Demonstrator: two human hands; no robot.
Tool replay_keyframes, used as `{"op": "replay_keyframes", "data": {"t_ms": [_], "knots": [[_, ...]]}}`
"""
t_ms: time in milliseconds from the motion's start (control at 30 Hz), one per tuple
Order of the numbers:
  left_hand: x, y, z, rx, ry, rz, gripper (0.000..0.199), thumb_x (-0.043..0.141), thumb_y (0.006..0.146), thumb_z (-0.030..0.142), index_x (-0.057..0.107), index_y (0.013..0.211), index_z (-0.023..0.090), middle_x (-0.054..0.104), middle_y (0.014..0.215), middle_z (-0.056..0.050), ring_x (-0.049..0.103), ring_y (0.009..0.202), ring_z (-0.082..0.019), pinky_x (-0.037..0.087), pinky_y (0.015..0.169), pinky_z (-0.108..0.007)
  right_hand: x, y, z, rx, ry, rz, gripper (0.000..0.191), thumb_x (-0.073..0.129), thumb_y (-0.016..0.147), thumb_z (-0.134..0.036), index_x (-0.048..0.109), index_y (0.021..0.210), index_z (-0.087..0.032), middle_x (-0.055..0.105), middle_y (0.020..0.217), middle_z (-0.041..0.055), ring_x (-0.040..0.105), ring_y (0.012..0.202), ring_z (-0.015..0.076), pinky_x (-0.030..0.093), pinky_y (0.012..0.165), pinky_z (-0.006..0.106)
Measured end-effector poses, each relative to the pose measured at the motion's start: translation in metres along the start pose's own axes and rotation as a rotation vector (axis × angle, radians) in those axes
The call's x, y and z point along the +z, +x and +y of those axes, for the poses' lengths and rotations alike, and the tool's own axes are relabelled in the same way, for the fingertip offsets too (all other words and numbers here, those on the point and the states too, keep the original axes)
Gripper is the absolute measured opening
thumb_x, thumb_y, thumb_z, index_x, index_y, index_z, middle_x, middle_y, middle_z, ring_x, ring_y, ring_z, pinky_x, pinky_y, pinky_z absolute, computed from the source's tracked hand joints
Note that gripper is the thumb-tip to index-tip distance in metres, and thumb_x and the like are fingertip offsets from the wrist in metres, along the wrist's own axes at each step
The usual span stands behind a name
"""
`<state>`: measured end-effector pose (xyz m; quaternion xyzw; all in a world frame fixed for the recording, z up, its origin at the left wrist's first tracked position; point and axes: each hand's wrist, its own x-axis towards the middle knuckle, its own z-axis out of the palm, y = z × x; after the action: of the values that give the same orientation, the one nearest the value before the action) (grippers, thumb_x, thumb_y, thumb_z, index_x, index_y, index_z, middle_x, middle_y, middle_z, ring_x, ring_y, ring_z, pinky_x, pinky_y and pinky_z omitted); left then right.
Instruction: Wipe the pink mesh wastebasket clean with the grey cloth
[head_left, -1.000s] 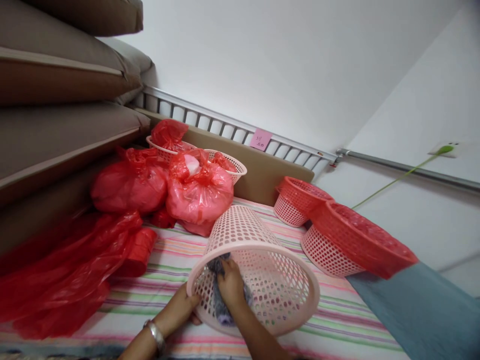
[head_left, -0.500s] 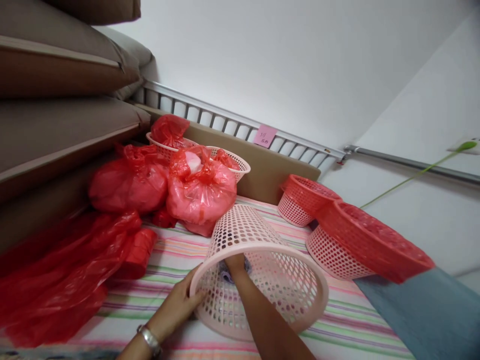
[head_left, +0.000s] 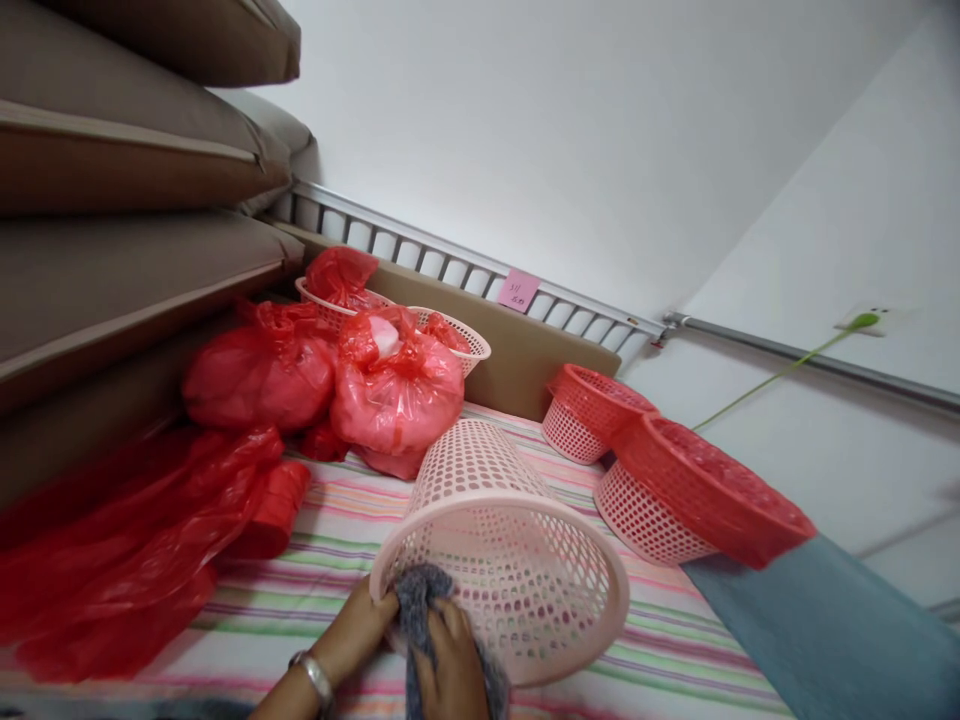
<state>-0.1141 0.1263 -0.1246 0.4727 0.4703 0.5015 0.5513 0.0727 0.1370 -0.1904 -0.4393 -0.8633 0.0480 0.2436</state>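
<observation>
A pale pink perforated basket (head_left: 480, 470) lies on its side, its round mouth turned toward me. My left hand (head_left: 366, 622) grips the left part of its rim; a silver bracelet circles that wrist. Bunched under the fingers of my right hand (head_left: 452, 660) is a dark grey cloth (head_left: 424, 590), pressed at the rim's lower left, close beside my left hand. The cloth's lower end hangs around my right hand.
Tied red bags (head_left: 397, 385) and loose red plastic (head_left: 150, 540) are at the left. Two baskets lined with red bags (head_left: 667, 510) stand right on the striped sheet (head_left: 330, 545). Stacked cushions (head_left: 135, 270) rise at left; a metal rail (head_left: 465, 255) runs behind.
My right hand has come out from deep inside the basket to the lower left of its rim, bringing the grey cloth along. My left hand still holds the rim. The view has shifted slightly.
</observation>
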Motion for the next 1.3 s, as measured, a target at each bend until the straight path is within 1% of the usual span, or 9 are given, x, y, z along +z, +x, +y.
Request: {"op": "replay_keyframes", "data": {"t_ms": [133, 300, 500, 733, 800, 867, 933, 1000, 1300], "knots": [[0.016, -0.003, -0.007, -0.113, 0.001, -0.044, 0.046, 0.051, 0.080, 0.044, 0.057, 0.117, 0.017, 0.074, 0.089, -0.009, 0.069, 0.064, -0.021, 0.056, 0.056, -0.031, -0.005, -0.021, 0.011, -0.018, -0.031, -0.091, 0.062, 0.050, 0.060, -0.008, 0.056, 0.119, -0.026, 0.057, 0.119, 0.0062, 0.054, 0.105, 0.0236, 0.042, 0.092, 0.035], [0.026, 0.000, -0.016, -0.156, 0.013, -0.043, 0.048, 0.047, 0.081, 0.029, 0.046, 0.126, 0.014, 0.071, 0.085, -0.008, 0.064, 0.049, -0.013, 0.047, 0.037, -0.016, -0.022, 0.030, 0.003, 0.217, -0.187, -0.063, 0.055, 0.043, 0.066, -0.006, 0.061, 0.116, -0.020, 0.059, 0.116, 0.0104, 0.052, 0.109, 0.0253, 0.039, 0.095, 0.037], [0.022, 0.002, -0.025, -0.161, 0.007, -0.020, 0.057, 0.044, 0.082, 0.027, 0.033, 0.136, 0.014, 0.069, 0.085, -0.008, 0.059, 0.040, -0.008, 0.046, 0.035, -0.015, -0.019, 0.111, 0.016, 0.358, -0.301, -0.025, 0.043, 0.044, 0.072, -0.008, 0.065, 0.109, -0.016, 0.063, 0.104, 0.0126, 0.057, 0.098, 0.0248, 0.041, 0.087, 0.033], [0.022, 0.001, -0.019, -0.150, 0.018, -0.072, 0.061, 0.046, 0.081, 0.029, 0.031, 0.138, 0.014, 0.067, 0.086, -0.007, 0.061, 0.048, -0.011, 0.048, 0.040, -0.019, -0.005, 0.161, 0.055, 0.349, -0.231, -0.017, 0.031, 0.043, 0.082, -0.017, 0.068, 0.102, -0.017, 0.066, 0.105, 0.0101, 0.055, 0.107, 0.0244, 0.032, 0.098, 0.033], [0.017, 0.000, -0.009, -0.123, 0.039, -0.088, 0.058, 0.048, 0.080, 0.033, 0.040, 0.133, 0.012, 0.068, 0.088, -0.009, 0.064, 0.057, -0.016, 0.052, 0.047, -0.025, -0.004, 0.171, 0.063, 0.346, -0.212, -0.023, 0.030, 0.045, 0.082, -0.018, 0.069, 0.100, -0.018, 0.067, 0.105, 0.0092, 0.055, 0.107, 0.0247, 0.031, 0.098, 0.033], [0.008, 0.000, 0.001, -0.058, 0.068, -0.069, 0.049, 0.053, 0.079, 0.036, 0.053, 0.123, 0.012, 0.070, 0.093, -0.010, 0.066, 0.078, -0.023, 0.055, 0.066, -0.032, -0.004, 0.177, 0.068, 0.352, -0.200, -0.018, 0.031, 0.045, 0.082, -0.018, 0.068, 0.102, -0.018, 0.066, 0.107, 0.0098, 0.055, 0.108, 0.0246, 0.032, 0.098, 0.033], [-0.001, 0.002, 0.007, 0.013, 0.097, -0.012, 0.041, 0.056, 0.079, 0.035, 0.060, 0.114, 0.013, 0.070, 0.102, -0.010, 0.062, 0.098, -0.026, 0.048, 0.088, -0.035, -0.005, 0.176, 0.068, 0.359, -0.194, -0.010, 0.033, 0.044, 0.082, -0.018, 0.066, 0.106, -0.017, 0.065, 0.111, 0.0109, 0.054, 0.109, 0.0243, 0.033, 0.097, 0.032], [-0.007, 0.005, 0.008, 0.045, 0.115, 0.035, 0.039, 0.055, 0.079, 0.034, 0.063, 0.111, 0.014, 0.070, 0.106, -0.009, 0.058, 0.106, -0.027, 0.043, 0.095, -0.036, -0.006, 0.169, 0.062, 0.363, -0.193, -0.008, 0.035, 0.045, 0.081, -0.019, 0.064, 0.109, -0.016, 0.064, 0.111, 0.0120, 0.055, 0.108, 0.0245, 0.036, 0.095, 0.033], [-0.003, 0.010, -0.005, -0.037, 0.070, 0.031, 0.054, 0.055, 0.076, 0.048, 0.057, 0.119, 0.015, 0.074, 0.085, -0.007, 0.066, 0.083, -0.026, 0.053, 0.071, -0.033, -0.006, 0.063, -0.005, 0.250, -0.090, 0.042, 0.035, 0.049, 0.075, -0.017, 0.062, 0.108, -0.017, 0.059, 0.111, 0.0113, 0.054, 0.106, 0.0247, 0.041, 0.094, 0.035]]}}
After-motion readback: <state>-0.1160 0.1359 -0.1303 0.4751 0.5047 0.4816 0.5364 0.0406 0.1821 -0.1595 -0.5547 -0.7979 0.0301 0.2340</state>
